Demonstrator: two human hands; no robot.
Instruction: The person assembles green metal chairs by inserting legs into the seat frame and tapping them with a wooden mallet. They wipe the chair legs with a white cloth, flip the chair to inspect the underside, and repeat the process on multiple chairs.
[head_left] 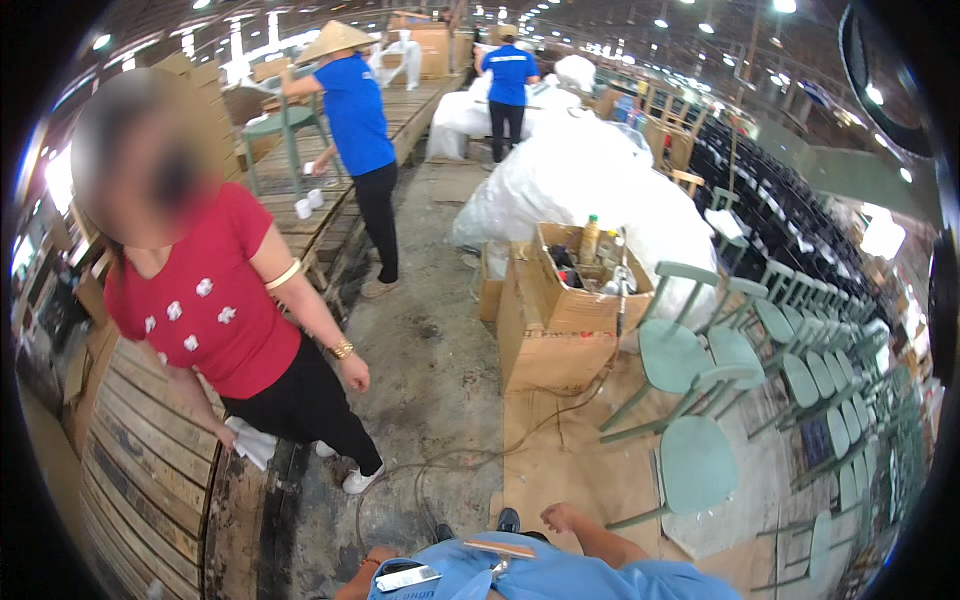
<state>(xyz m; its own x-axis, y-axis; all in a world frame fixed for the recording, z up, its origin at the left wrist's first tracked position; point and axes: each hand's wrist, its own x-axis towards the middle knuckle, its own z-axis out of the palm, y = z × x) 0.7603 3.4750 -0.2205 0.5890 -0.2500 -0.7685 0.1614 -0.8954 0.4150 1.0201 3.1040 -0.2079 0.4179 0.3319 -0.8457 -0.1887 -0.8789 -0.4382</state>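
Note:
My right hand (561, 517) hangs in front of my body with loosely bent fingers and nothing seen in it. Nearest to it is a green wooden chair (698, 465) with a round seat, standing to the right; hand and chair are apart. Low at the left side of my blue shirt, my left hand (380, 554) shows only in part, and its fingers are too hidden to read. On the shirt are a white tag (408, 577) and a light brown strip (499, 548).
Left of me stands a person in red (225, 300) holding white sheets (252, 443) beside a slatted wooden platform (145, 450). Bottles fill a cardboard box (590, 308) ahead. A cable (455, 460) crosses the floor. Many green chairs line the right; two people in blue work farther off.

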